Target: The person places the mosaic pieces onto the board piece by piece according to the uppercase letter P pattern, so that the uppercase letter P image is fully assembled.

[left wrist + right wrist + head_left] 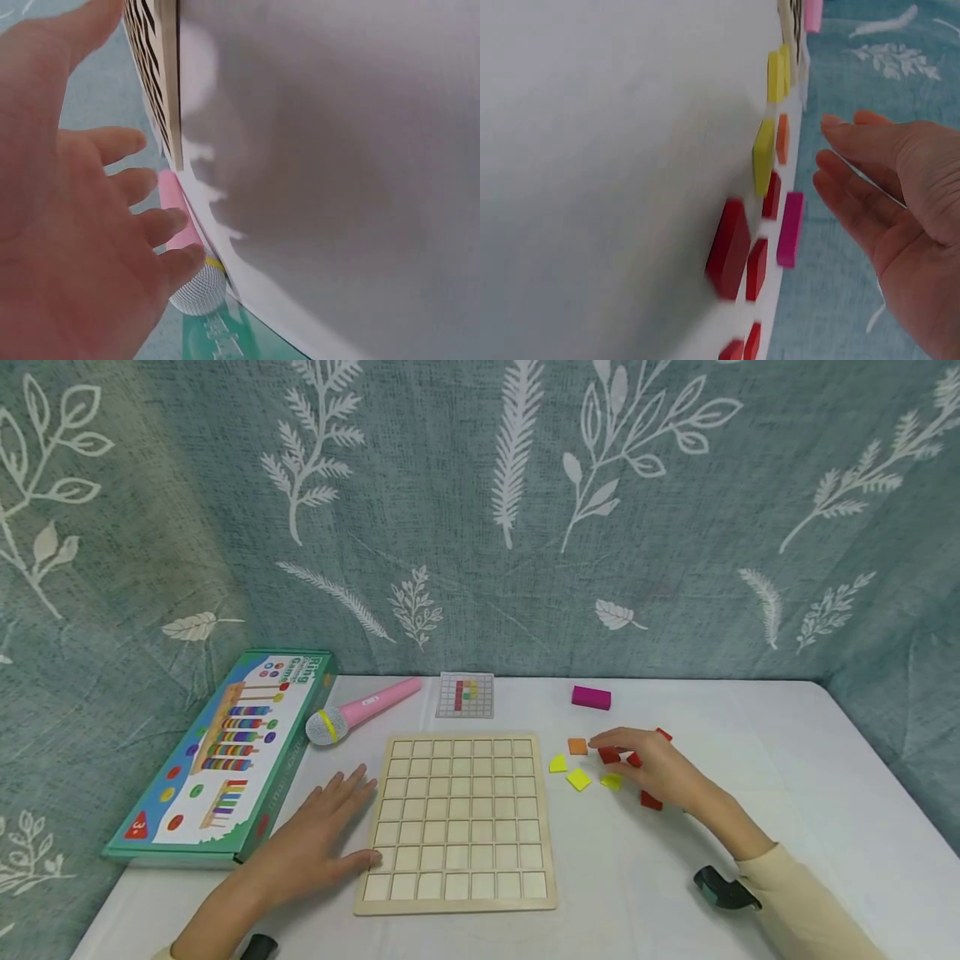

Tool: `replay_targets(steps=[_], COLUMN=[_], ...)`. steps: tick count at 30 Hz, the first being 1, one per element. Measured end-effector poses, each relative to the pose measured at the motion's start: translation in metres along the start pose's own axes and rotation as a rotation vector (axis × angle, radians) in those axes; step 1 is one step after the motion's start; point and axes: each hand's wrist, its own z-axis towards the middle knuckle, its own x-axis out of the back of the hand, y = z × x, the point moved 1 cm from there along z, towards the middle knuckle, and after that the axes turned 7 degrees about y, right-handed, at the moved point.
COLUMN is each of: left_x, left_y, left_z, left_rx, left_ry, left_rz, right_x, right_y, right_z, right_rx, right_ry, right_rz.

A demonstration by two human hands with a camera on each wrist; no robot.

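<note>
Nearest the camera, the left hand [315, 835] lies flat on the white worktop [787, 793], fingers spread and holding nothing, its thumb touching the left edge of the wooden grid board [459, 822]. That board looks stiff, thin and light; it would lift best by an edge, since its face is all shallow cells. Beyond the left hand sit a game box [225, 752] and a pink toy microphone [360, 710]. The right hand [656, 768] hovers with loose, slightly bent fingers over the small tiles [578, 779], gripping none that I can see; the red tile [609, 756] sits just under its fingertips. These tiles look hard, light and smooth, likely to slide, so a pinch on opposite edges suits. The right palm hides some red tiles, and the pattern card [465, 695] is too small to read.
</note>
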Motion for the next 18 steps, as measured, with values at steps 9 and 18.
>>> replay_targets(steps=[9,18], left_x=[-0.008,-0.008], left_y=[0.015,0.021], left_z=[-0.007,-0.007], left_rx=[-0.024,-0.024], left_ry=[-0.113,-0.141], left_rz=[-0.032,0.009], right_x=[-0.017,-0.03], right_y=[-0.012,-0.018], right_z=[0.018,0.035], right_rx=[0.006,0.02], right_ry=[-0.086,-0.18], right_rz=[0.082,0.099])
